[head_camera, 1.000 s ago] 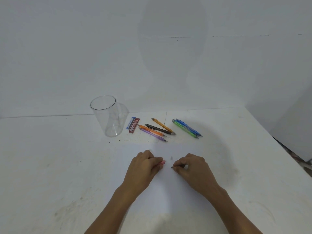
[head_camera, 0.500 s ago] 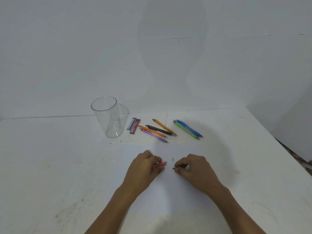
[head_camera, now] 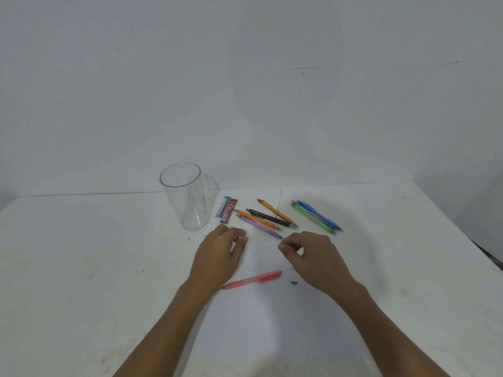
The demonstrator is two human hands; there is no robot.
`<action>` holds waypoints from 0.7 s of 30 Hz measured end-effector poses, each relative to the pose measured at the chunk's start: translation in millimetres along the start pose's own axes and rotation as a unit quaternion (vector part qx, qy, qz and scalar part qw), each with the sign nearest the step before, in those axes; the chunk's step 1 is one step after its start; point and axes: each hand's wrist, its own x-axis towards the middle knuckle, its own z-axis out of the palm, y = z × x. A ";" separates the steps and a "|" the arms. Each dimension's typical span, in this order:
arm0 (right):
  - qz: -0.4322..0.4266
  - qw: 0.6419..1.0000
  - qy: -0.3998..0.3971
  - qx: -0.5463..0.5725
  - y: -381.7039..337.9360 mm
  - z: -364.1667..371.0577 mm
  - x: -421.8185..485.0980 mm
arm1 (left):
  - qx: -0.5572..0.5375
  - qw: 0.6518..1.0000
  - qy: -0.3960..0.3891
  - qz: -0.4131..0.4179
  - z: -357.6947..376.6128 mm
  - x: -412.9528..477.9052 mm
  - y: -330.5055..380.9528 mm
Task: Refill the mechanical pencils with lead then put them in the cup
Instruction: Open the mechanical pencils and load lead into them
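Left grip point(head_camera: 220, 251) hangs loose and empty, right grip point(head_camera: 313, 257) pinches thumb to finger, on what I cannot tell. Pink pencil point(head_camera: 253, 279) lies on the counter point(head_camera: 81, 268) between the wrists, cup point(head_camera: 185, 202) well beyond: light, stiff, probably slick, so pinch it mid-barrel.

White wall point(head_camera: 109, 77) is filling the upper half, plain, with a thin dark crack point(head_camera: 353, 67) running across its right side. A soft shadow point(head_camera: 285, 91) is falling on it at centre. The white counter point(head_camera: 68, 268) is stretching below, showing grey scuffs and specks, its right edge slanting away.
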 end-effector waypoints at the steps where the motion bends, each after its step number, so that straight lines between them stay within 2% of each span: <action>1: -0.006 1.000 0.004 -0.001 -3.7 0.3 5.7 | 0.010 1.000 0.013 -0.010 0.2 7.4 -5.7; 3: -0.013 1.000 0.007 0.000 -9.4 1.1 16.4 | 0.057 0.998 0.027 -0.022 5.1 24.0 -16.5; 12: -0.020 1.000 -0.011 -0.002 -14.1 8.8 39.4 | 0.251 0.966 0.002 -0.057 34.1 64.6 -36.7; 15: -0.016 1.000 -0.012 -0.003 -9.9 11.1 44.7 | 0.266 0.962 -0.002 -0.063 34.6 67.3 -34.3; 21: -0.011 1.000 -0.014 0.004 -3.4 14.3 48.3 | 0.218 0.974 0.003 -0.066 37.4 73.0 -29.4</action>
